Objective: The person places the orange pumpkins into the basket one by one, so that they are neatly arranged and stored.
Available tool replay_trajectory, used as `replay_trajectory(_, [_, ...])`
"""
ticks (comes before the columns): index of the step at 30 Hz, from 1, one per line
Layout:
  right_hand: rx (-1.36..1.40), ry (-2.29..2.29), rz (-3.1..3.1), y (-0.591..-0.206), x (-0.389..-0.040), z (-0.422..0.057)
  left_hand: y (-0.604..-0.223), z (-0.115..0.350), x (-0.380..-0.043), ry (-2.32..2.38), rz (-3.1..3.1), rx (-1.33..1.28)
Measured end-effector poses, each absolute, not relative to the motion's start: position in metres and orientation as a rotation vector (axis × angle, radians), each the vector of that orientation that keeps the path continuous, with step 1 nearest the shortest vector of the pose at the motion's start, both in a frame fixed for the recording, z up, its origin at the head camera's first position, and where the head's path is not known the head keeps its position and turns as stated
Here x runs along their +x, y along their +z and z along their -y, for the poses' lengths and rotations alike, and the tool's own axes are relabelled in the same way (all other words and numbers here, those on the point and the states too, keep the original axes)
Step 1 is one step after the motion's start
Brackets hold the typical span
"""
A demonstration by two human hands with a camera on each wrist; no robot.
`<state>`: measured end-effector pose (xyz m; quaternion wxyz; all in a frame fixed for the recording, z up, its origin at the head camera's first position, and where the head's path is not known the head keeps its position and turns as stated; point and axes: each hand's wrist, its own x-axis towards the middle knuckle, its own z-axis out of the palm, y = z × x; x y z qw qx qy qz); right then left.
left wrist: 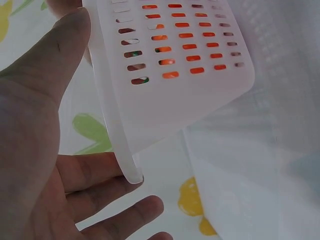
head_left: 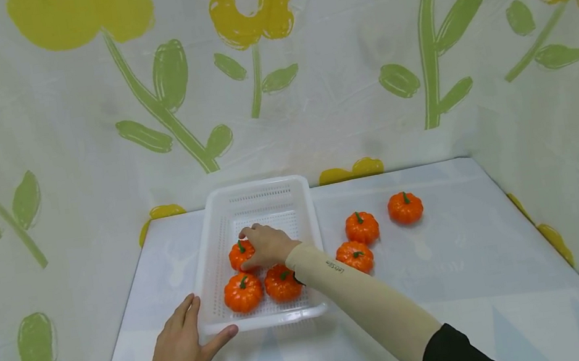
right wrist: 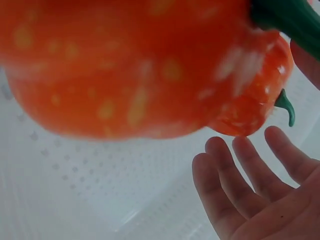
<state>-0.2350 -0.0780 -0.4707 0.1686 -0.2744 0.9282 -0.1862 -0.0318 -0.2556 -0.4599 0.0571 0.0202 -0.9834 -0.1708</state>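
Observation:
A white perforated basket stands on the table, with three small orange pumpkins with green stems in its near half. My right hand reaches inside it, beside the farthest pumpkin. In the right wrist view, the fingers are extended and spread, their tips right at the lower edge of a pumpkin. The other two pumpkins, the left one and the right one, sit nearer me. At the basket's near left corner, my left hand touches the rim with fingers and thumb spread.
Right of the basket, three more pumpkins lie on the table: one close to my right forearm, one just behind it, and one farther right. A flower-printed cloth hangs behind and at both sides.

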Motion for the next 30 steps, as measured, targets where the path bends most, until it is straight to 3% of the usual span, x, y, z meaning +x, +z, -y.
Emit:
replay_trajectory(21, [-0.907,-0.726,-2.66,-0.41,-0.233,0.033,-0.462,0.252,-0.035,-0.524,3.048,0.146])
replay_trajectory(30, [-0.98,-0.779,-2.71,-0.405,-0.22,-0.001,-0.462,0.254,-0.033,-0.515,3.01,0.119])
